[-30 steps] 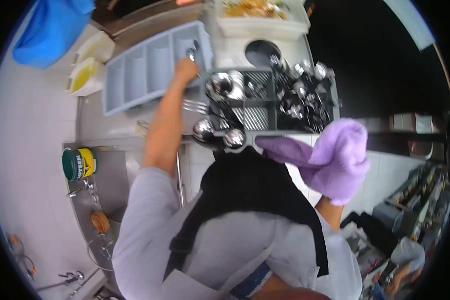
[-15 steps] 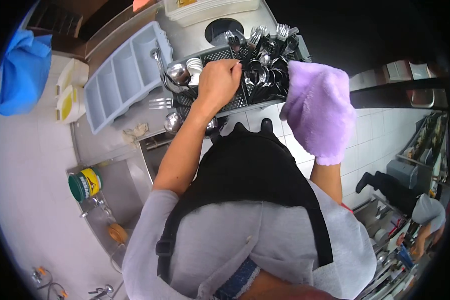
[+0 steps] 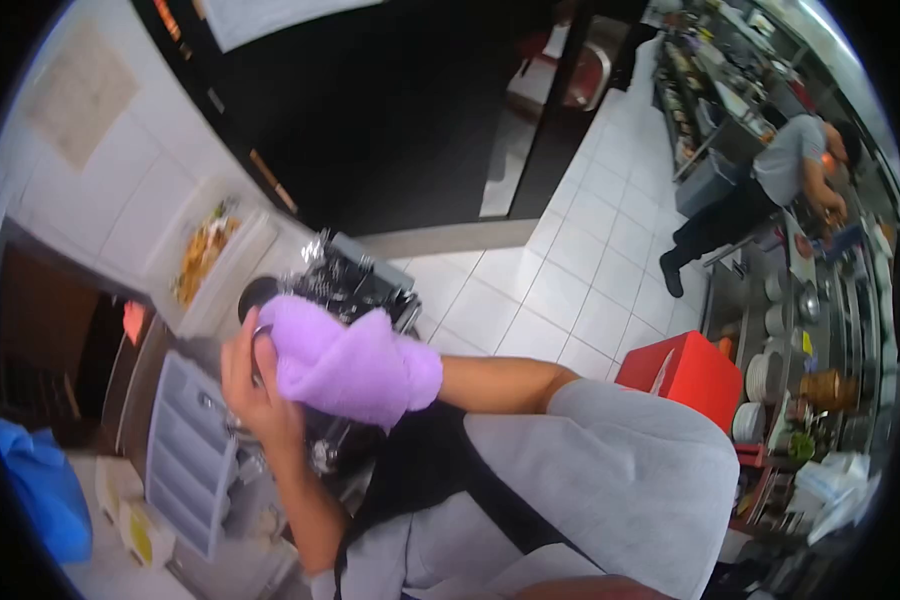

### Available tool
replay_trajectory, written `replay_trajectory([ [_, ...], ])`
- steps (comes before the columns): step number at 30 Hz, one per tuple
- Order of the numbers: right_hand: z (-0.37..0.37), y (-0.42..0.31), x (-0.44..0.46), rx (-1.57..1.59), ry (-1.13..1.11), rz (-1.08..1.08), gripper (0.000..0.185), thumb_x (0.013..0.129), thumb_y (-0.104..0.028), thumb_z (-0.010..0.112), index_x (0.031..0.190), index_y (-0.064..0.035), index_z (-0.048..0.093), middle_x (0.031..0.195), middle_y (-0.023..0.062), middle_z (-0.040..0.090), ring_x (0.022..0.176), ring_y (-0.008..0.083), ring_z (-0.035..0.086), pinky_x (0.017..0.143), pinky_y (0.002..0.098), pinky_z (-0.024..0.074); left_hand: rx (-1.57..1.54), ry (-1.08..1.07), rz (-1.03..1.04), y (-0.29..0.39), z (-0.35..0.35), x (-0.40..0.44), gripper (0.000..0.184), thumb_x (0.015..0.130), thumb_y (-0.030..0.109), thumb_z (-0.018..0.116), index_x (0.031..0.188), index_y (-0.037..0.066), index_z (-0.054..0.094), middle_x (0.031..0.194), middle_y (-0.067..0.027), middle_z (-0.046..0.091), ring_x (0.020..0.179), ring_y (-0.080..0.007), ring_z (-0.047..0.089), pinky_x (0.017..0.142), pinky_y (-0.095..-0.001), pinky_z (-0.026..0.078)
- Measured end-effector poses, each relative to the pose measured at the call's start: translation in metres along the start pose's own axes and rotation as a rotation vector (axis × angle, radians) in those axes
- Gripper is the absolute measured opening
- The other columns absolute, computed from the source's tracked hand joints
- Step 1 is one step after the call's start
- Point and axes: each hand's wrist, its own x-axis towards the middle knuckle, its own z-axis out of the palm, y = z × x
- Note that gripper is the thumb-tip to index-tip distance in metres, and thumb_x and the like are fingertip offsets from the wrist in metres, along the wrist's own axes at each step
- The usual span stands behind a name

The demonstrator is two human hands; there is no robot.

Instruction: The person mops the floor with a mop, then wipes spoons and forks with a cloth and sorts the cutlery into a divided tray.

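Note:
A fluffy purple cloth (image 3: 355, 365) covers my right hand (image 3: 340, 350) down to the wrist like a mitt, hiding its fingers. My left hand (image 3: 255, 390) is closed, its fingers pressed against the cloth's left side. Between them shows the curved edge of a small shiny utensil (image 3: 262, 331); its kind is unclear. Just beyond the cloth, cutlery (image 3: 335, 280) with black handles fills a dark basket (image 3: 370, 262), partly hidden by my hands. To the left lies a pale grey tray (image 3: 185, 455) with several long compartments.
A food container (image 3: 210, 262) stands at the back left beside the wall. Blue plastic (image 3: 45, 490) hangs at the lower left. A red box (image 3: 685, 380) stands on the tiled floor (image 3: 530, 320) at right, and another person (image 3: 785, 175) bends over a counter farther off.
The view has swung right. My left hand has left the basket, and both hands have come together, with the purple cloth now against my left hand and a utensil between them.

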Motion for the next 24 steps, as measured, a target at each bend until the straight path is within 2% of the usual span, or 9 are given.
replay_trajectory([
  [1, -0.002, -0.005, 0.001, 0.022, -0.003, -0.015, 0.038, 0.101, -0.018, 0.06, 0.136, -0.0052, 0.06, 0.125, 0.0086, 0.068, 0.115, 0.0196, 0.065, 0.094, 0.0316, 0.0537, -0.061, 0.006, -0.09, -0.012, 0.006, -0.013, 0.03, 0.107, 0.012, 0.055, 0.131, -0.003, 0.063, 0.109, -0.0123, 0.063, 0.1, -0.0211, 0.06, 0.093, -0.0338, 0.047],
  [3, 0.019, 0.005, -0.014, 0.238, -0.088, 0.034, 0.039, 0.101, -0.018, 0.059, 0.137, -0.0054, 0.06, 0.127, 0.009, 0.068, 0.117, 0.0204, 0.066, 0.095, 0.0321, 0.0537, -0.15, 0.128, -0.131, -0.031, 0.021, -0.048, 0.034, 0.109, 0.017, 0.053, 0.137, -0.003, 0.055, 0.112, -0.0114, 0.059, 0.106, -0.0205, 0.057, 0.095, -0.0344, 0.046],
  [4, 0.043, 0.021, -0.026, 0.433, -0.139, 0.095, 0.035, 0.103, -0.016, 0.057, 0.136, -0.0053, 0.061, 0.125, 0.008, 0.068, 0.117, 0.0193, 0.066, 0.096, 0.0316, 0.0535, -0.087, 0.094, -0.158, -0.034, 0.025, -0.062, 0.031, 0.11, 0.019, 0.051, 0.132, -0.002, 0.055, 0.104, -0.0089, 0.059, 0.097, -0.017, 0.056, 0.087, -0.0312, 0.046],
  [5, 0.036, 0.021, -0.031, 0.366, -0.178, 0.147, 0.036, 0.103, -0.016, 0.057, 0.138, -0.0062, 0.059, 0.126, 0.0072, 0.067, 0.117, 0.0169, 0.065, 0.097, 0.0304, 0.0526, -0.021, 0.063, -0.186, -0.039, 0.028, -0.072, 0.028, 0.111, 0.02, 0.049, 0.128, -0.002, 0.055, 0.096, -0.0063, 0.059, 0.088, -0.0135, 0.056, 0.08, -0.0279, 0.047],
  [8, 0.023, 0.019, -0.049, 0.257, -0.262, 0.285, 0.037, 0.103, -0.017, 0.058, 0.14, -0.0078, 0.057, 0.126, 0.005, 0.065, 0.115, 0.0112, 0.063, 0.097, 0.028, 0.0512, -0.599, -0.265, -0.607, -0.071, 0.027, -0.104, 0.022, 0.112, 0.021, 0.049, 0.108, 0.001, 0.058, 0.078, 0.0013, 0.052, 0.067, -0.0054, 0.045, 0.061, -0.0222, 0.036],
  [11, 0.048, 0.051, -0.082, 0.294, -0.273, 0.385, 0.034, 0.101, -0.015, 0.06, 0.134, -0.0072, 0.059, 0.118, 0.0033, 0.065, 0.108, 0.0093, 0.063, 0.093, 0.0279, 0.0522, -0.501, -0.292, -0.453, -0.046, 0.025, -0.1, 0.025, 0.112, 0.022, 0.049, 0.099, 0.003, 0.058, 0.068, 0.0061, 0.044, 0.057, -0.0011, 0.034, 0.052, -0.0214, 0.024],
  [16, 0.039, 0.051, -0.09, 0.26, -0.252, 0.429, 0.032, 0.099, -0.016, 0.063, 0.13, -0.0069, 0.061, 0.112, 0.0044, 0.067, 0.103, 0.0106, 0.064, 0.089, 0.0283, 0.0539, -0.642, -0.37, -0.585, -0.034, 0.02, -0.091, 0.029, 0.112, 0.024, 0.049, 0.093, 0.004, 0.06, 0.064, 0.0054, 0.044, 0.054, -0.0026, 0.036, 0.05, -0.0211, 0.026],
  [21, 0.011, 0.042, -0.055, 0.119, -0.204, 0.312, 0.031, 0.098, -0.017, 0.066, 0.127, -0.0067, 0.062, 0.107, 0.0064, 0.068, 0.098, 0.0131, 0.066, 0.086, 0.0287, 0.0556, -0.714, -0.476, -0.623, -0.04, 0.019, -0.09, 0.029, 0.112, 0.026, 0.049, 0.093, 0.006, 0.059, 0.064, 0.0065, 0.043, 0.053, -0.002, 0.035, 0.047, -0.0211, 0.025],
  [24, -0.004, 0.024, -0.027, -0.095, -0.058, 0.161, 0.031, 0.097, -0.018, 0.068, 0.125, -0.0066, 0.063, 0.104, 0.0076, 0.069, 0.096, 0.0145, 0.067, 0.084, 0.029, 0.0567, -0.72, -0.434, -0.619, -0.022, 0.022, -0.077, 0.028, 0.112, 0.026, 0.049, 0.094, 0.006, 0.058, 0.064, 0.0067, 0.043, 0.052, -0.0014, 0.034, 0.047, -0.0211, 0.024],
])
